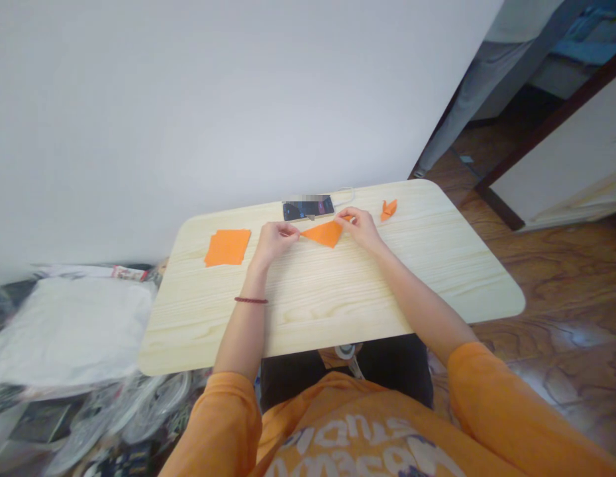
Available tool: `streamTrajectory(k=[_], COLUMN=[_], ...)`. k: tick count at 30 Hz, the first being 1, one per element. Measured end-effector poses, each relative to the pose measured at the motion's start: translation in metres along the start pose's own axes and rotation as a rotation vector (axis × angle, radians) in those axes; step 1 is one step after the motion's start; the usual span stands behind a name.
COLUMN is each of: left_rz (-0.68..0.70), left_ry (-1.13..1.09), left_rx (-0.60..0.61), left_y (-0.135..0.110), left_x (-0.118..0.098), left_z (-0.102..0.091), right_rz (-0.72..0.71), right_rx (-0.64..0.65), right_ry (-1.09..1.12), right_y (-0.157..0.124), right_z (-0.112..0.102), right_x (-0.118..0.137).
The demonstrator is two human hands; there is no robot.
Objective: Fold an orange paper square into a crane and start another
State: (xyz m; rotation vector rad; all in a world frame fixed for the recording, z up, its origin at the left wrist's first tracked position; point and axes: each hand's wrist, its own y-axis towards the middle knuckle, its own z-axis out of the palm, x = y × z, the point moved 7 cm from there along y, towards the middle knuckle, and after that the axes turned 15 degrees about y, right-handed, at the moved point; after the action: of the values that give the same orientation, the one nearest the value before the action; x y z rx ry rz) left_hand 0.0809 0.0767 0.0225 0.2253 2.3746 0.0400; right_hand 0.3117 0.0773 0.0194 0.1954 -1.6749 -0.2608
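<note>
Between my hands is a folded sheet of orange origami paper (324, 233), tapering to a narrow point on the left. My left hand (277, 240) pinches that narrow tip. At the wider end, my right hand (358, 227) grips the paper between thumb and fingers, and a bit of orange shows past the fingertips. The paper is just above or on the table; I cannot tell which. A stack of square orange paper (227, 248) lies left of my left hand. Right of my right hand sits a small folded orange paper figure (388, 210).
A phone (308, 208) with a lit screen stands or lies at the back of the light wooden table (328, 301), a white cable (348, 192) beside it. The white wall (228, 106) rises behind. Bags and clutter (74, 331) fill the floor at left.
</note>
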Motion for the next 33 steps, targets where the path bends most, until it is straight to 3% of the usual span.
streamTrajectory(k=[4, 7, 12, 14, 22, 26, 30, 33], left_rz=[-0.071, -0.015, 0.023, 0.009, -0.11, -0.146, -0.21, -0.24], left_ry=[0.038, -0.102, -0.21, -0.228, -0.304, -0.381, -0.508, -0.614], left_rx=[-0.121, -0.18, -0.024, 0.007, -0.012, -0.049, 0.018, 0.091], left_y=[0.005, 0.004, 0.0, -0.001, 0.001, 0.002, 0.002, 0.0], left_x=[0.016, 0.007, -0.015, -0.016, 0.004, 0.012, 0.013, 0.01], left_z=[-0.02, -0.019, 0.017, 0.024, 0.002, -0.003, 0.009, 0.021], right_rz=[0.056, 0.094, 0.108, 0.113, 0.133, 0.051, -0.089, -0.089], right_rx=[-0.105, -0.087, 0.019, 0.024, -0.058, -0.147, 0.137, 0.28], right_ry=[0.041, 0.08, 0.144, 0.147, 0.081, 0.002, 0.062, 0.077], right_y=[0.005, 0.005, -0.005, -0.006, 0.003, 0.002, -0.006, -0.012], right_z=[-0.015, -0.011, 0.01, 0.012, -0.011, -0.02, 0.007, 0.022], right_x=[-0.004, -0.006, -0.002, -0.002, -0.009, -0.001, 0.017, 0.019])
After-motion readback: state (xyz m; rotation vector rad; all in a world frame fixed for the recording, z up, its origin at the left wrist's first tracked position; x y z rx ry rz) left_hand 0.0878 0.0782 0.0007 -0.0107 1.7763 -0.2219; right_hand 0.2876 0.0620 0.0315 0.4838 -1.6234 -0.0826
